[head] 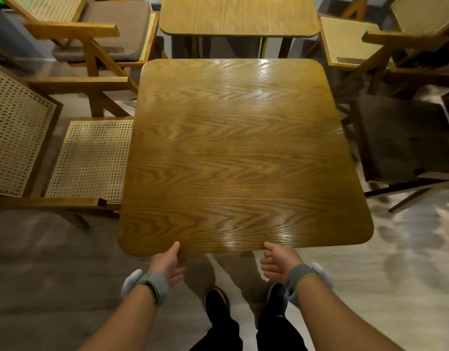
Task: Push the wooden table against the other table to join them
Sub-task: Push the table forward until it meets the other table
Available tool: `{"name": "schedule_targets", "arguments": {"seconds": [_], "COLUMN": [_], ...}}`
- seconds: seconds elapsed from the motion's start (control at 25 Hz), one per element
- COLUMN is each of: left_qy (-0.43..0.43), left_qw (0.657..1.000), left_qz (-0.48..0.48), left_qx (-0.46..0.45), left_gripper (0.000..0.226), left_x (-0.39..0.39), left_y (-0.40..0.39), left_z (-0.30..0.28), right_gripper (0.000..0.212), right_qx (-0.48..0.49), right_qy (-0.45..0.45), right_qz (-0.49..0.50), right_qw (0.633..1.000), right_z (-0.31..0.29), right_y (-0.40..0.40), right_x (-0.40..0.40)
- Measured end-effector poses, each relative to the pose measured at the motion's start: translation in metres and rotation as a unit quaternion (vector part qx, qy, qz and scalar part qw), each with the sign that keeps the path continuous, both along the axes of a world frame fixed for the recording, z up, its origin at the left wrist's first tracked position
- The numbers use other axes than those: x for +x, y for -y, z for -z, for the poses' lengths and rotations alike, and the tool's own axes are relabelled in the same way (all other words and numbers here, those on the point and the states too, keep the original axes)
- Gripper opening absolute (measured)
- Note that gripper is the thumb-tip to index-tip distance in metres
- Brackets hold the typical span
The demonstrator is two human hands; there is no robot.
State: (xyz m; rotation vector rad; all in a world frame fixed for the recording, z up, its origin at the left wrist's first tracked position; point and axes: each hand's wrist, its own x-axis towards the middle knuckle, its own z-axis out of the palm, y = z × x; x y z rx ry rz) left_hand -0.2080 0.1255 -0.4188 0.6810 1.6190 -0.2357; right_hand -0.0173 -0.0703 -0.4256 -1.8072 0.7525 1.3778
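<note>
A square wooden table (241, 153) with rounded corners stands right in front of me. A second, matching wooden table (239, 16) stands beyond it, and a gap of floor and table legs shows between the two tops. My left hand (167, 264) is at the near edge, left of centre, its thumb tip touching the rim and its fingers loose below. My right hand (279, 264) is at the same edge further right, with its thumb at the rim and its fingers half curled and apart. Neither hand grips the top.
A cane-seated wooden chair (89, 158) stands tight against the near table's left side, with a cushioned chair (109, 31) behind it. On the right are a dark chair (405, 140) and another cane chair (350, 41). My feet (246, 302) are under the near edge.
</note>
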Motion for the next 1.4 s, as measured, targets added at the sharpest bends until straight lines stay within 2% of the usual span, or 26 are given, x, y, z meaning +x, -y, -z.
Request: {"name": "schedule_targets", "arguments": {"seconds": [0.08,0.16,0.24,0.44,0.56,0.72,0.92,1.08,1.4], "left_qy": [-0.022,-0.020,-0.013,-0.012,-0.053,-0.056,-0.062,-0.072,-0.122], "left_qw": [0.986,0.948,0.914,0.854,0.791,0.745,0.670,0.667,0.733], "left_qz": [0.162,0.301,0.370,0.452,0.528,0.574,0.651,0.648,0.585], "left_qx": [0.036,0.103,0.166,0.258,0.304,0.335,0.351,0.360,0.326], "left_gripper": [0.043,0.035,0.029,0.033,0.039,0.036,0.039,0.039,0.037], "left_x": [-0.013,-0.013,-0.003,0.028,0.058,0.108,0.181,0.235,0.262], "left_y": [-0.008,-0.021,-0.032,-0.056,-0.071,-0.087,-0.094,-0.109,-0.159], "left_z": [-0.002,-0.017,-0.041,-0.066,-0.076,-0.089,-0.095,-0.094,-0.082], "right_gripper": [0.027,0.031,0.040,0.036,0.039,0.036,0.035,0.034,0.030], "right_qx": [-0.035,-0.089,-0.109,-0.163,-0.181,-0.184,-0.167,-0.166,-0.175], "right_qy": [0.077,0.185,0.236,0.268,0.295,0.322,0.314,0.332,0.327], "right_qz": [-0.151,-0.332,-0.421,-0.488,-0.511,-0.554,-0.599,-0.601,-0.583], "right_qw": [0.985,0.921,0.869,0.814,0.787,0.745,0.717,0.708,0.723], "right_z": [-0.015,-0.031,-0.050,-0.093,-0.106,-0.111,-0.099,-0.089,-0.077], "right_y": [0.002,0.000,0.001,0.002,-0.004,-0.016,-0.034,-0.056,-0.081], "right_x": [0.009,0.019,0.030,0.067,0.092,0.130,0.186,0.255,0.343]}}
